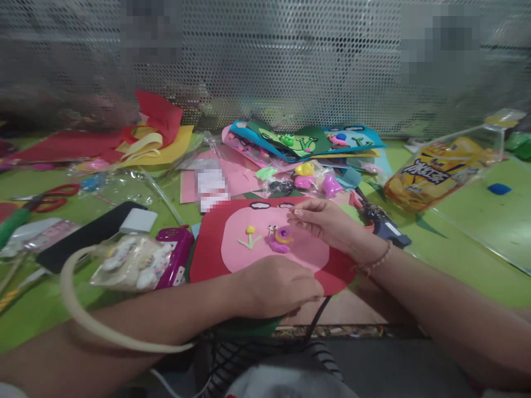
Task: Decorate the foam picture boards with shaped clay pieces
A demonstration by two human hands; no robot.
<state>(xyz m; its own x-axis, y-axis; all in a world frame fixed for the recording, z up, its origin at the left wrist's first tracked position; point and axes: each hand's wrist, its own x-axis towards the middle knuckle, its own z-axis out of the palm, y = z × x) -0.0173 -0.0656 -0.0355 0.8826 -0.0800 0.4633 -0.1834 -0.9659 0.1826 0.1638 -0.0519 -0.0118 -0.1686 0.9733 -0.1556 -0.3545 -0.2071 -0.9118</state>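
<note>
A red card (211, 243) with a pink rounded panel (236, 260) lies before me, decorated with a yellow clay flower (249, 231) and a purple-and-orange clay snail (279, 241). Two white clouds with black outlines are at the top; the left cloud (260, 206) is fully visible. Beside the right cloud (285, 205), my right hand (326, 221) is closed in a pinch; anything between its fingertips is too small to make out. My left hand (280, 284) rests over the card's lower part, fingers curled and mostly hidden.
Behind the card lie bagged clay lumps (305, 181) and stacked decorated cards (307, 141). A yellow snack bag (440, 171) stands at right. Left are a black phone (89, 237), red-handled scissors (58, 196) and a purple device (174, 254). A cream band (95, 329) crosses my left forearm.
</note>
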